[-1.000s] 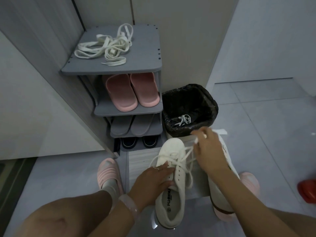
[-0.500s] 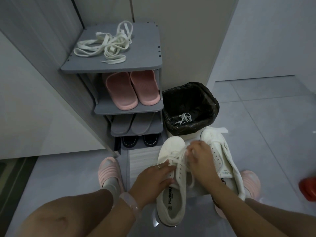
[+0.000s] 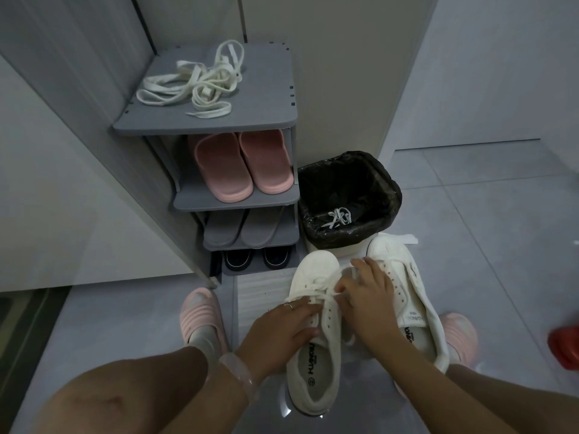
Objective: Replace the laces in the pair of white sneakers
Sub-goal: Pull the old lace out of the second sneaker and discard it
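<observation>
Left hand [image 3: 279, 335] holds the left sneaker [image 3: 315, 333] at its side, fingers curled over the eyelet edge and thumb along the collar, so it is gripping the shoe. Right hand [image 3: 365, 296] sits over the eyelet rows of the same shoe, fingers bent on the old lace [image 3: 308, 288]; looks like a pinch on a strand, but the fingertips are partly hidden, so that is a judgement. Right sneaker [image 3: 407, 292] lies just beside it, eyelets bare as far as I can see. One discarded lace [image 3: 338, 217] is in the trash bin [image 3: 385, 180]. New laces [image 3: 194, 83] are piled on top of the shoe rack [image 3: 266, 117], well apart from the hands.

Step in hand, my read: unlacing the left sneaker. To do it well, keep the left hand pinning the shoe, loosen each crossing from the top row down, and pull one strand at a time straight out of its eyelet so it doesn't snag.

Room: the bin rim sits just past both toes, so a lace drop is a short move forward. The rack edge is to the front left. Floor [image 3: 501, 245] to the right is open apart from a red object [image 3: 565, 346] at the frame edge.
</observation>
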